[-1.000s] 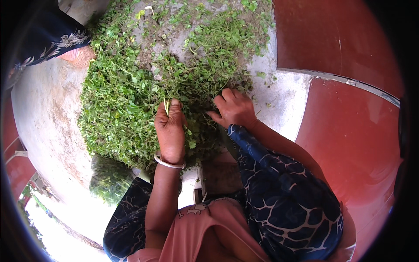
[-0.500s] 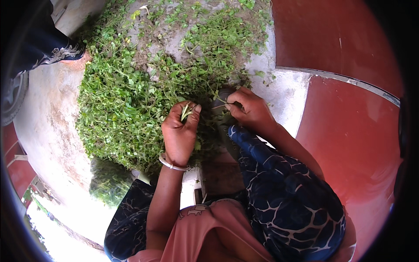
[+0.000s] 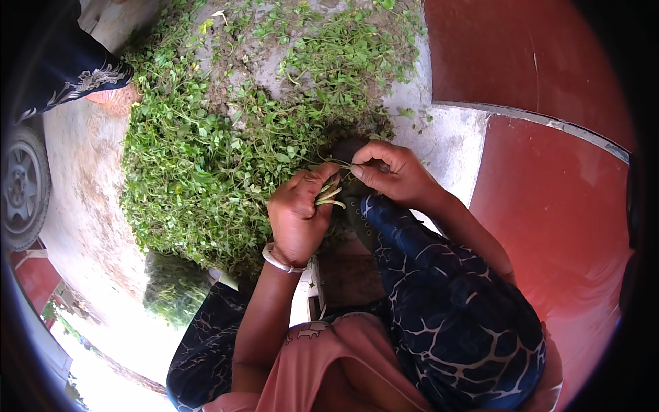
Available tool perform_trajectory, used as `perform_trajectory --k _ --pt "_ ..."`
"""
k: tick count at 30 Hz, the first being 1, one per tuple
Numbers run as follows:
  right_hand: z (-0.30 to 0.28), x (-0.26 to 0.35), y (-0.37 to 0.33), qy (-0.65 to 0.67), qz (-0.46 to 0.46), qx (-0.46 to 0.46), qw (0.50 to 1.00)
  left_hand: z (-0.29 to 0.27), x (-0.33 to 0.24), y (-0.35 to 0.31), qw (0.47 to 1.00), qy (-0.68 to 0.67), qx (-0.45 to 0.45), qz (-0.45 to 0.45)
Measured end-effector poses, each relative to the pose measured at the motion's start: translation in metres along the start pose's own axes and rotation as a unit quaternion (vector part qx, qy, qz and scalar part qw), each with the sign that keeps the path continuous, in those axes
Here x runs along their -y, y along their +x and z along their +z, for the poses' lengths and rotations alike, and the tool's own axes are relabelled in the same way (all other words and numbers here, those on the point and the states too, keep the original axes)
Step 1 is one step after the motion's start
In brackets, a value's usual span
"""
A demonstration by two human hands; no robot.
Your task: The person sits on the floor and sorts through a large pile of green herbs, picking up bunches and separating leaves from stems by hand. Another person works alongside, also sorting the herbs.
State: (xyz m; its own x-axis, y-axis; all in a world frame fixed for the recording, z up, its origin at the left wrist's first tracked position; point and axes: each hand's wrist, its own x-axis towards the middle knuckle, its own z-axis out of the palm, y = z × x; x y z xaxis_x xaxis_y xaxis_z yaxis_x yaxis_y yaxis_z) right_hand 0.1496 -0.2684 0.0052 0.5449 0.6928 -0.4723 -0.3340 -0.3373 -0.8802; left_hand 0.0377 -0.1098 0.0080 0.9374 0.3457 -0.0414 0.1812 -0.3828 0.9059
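A wide heap of leafy green plants [image 3: 199,165] with thin stalks lies in front of me. My left hand [image 3: 301,209], a pale bangle at its wrist, is closed round a few pale green stalks [image 3: 329,197] at the heap's near right edge. Just right of it, my right hand [image 3: 395,175] pinches a thin green stem [image 3: 347,167] between thumb and fingertips. The stem spans the small gap between the two hands, and its left end reaches my left fingertips. My palms and the leaves under my left hand are hidden.
Dirt and loose sprigs [image 3: 343,58] cover the pale floor beyond the heap. A filled clear plastic bag [image 3: 175,288] stands at near left. Another person's leg and foot [image 3: 113,96] are at far left, above a wheel [image 3: 24,185]. Red panels [image 3: 542,199] line the right side.
My left hand has moved right and come up against the stem in my right hand. The right hand has hardly shifted and still pinches.
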Motion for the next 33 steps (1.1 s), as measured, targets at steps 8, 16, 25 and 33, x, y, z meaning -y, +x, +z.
perform_trajectory --k 8,16,25,33 --pt "-0.001 0.007 -0.001 0.023 0.046 0.036 0.998 -0.002 -0.005 -0.001 0.997 0.074 0.029 0.005" --pt "0.002 0.009 0.0 0.08 0.077 0.05 0.993 -0.001 0.0 -0.002 0.992 0.122 0.006 0.042" --pt "0.005 0.006 0.001 0.075 0.038 0.042 0.996 0.007 0.001 -0.006 0.999 0.044 -0.017 0.027" --pt "-0.011 0.007 -0.002 0.159 0.085 -0.018 0.983 -0.022 0.012 0.011 0.947 -0.213 -0.087 -0.223"
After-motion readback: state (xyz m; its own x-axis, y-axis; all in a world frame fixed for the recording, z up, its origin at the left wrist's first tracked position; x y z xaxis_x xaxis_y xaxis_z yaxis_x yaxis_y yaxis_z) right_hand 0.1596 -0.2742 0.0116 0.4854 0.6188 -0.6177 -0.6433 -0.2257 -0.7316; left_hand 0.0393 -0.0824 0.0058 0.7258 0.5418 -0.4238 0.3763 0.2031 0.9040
